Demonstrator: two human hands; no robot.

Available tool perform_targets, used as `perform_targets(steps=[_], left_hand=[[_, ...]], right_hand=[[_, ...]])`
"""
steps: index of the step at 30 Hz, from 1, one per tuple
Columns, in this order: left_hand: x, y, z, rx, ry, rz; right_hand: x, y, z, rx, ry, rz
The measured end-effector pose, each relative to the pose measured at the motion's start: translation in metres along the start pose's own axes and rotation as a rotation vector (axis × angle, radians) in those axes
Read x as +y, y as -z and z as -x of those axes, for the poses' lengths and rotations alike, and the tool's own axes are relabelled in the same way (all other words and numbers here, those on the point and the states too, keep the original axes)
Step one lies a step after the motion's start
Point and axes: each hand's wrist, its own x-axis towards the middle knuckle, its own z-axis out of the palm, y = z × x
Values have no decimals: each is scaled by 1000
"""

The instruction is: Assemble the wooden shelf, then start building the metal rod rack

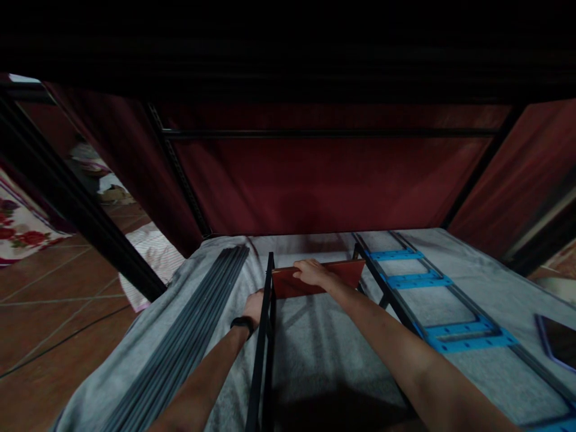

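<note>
A black metal frame (258, 360) stands on the grey cloth, with a reddish-brown board (288, 284) spanning its far end. My right hand (310, 272) is closed over the board's top edge, fingers bent across it. Against the outer side of the frame's left bar is my left hand (254, 306), wearing a black wristband (243, 324). Its fingers go behind that bar and are mostly hidden; it appears to grip the bar. Dark shadow covers the near part of the frame.
A bundle of grey rods (198, 318) lies to the left. On the right lie rails with blue crosspieces (465, 335) and a phone (558, 341). Dark red fabric (315, 180) hangs behind. A thick black post (85, 198) stands at left; a dark beam crosses above.
</note>
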Motion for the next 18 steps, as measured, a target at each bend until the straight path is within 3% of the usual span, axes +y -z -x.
perform_targets(steps=[18], left_hand=[[2, 5, 5, -27, 41, 31]], right_hand=[[1, -2, -1, -1, 4, 1]])
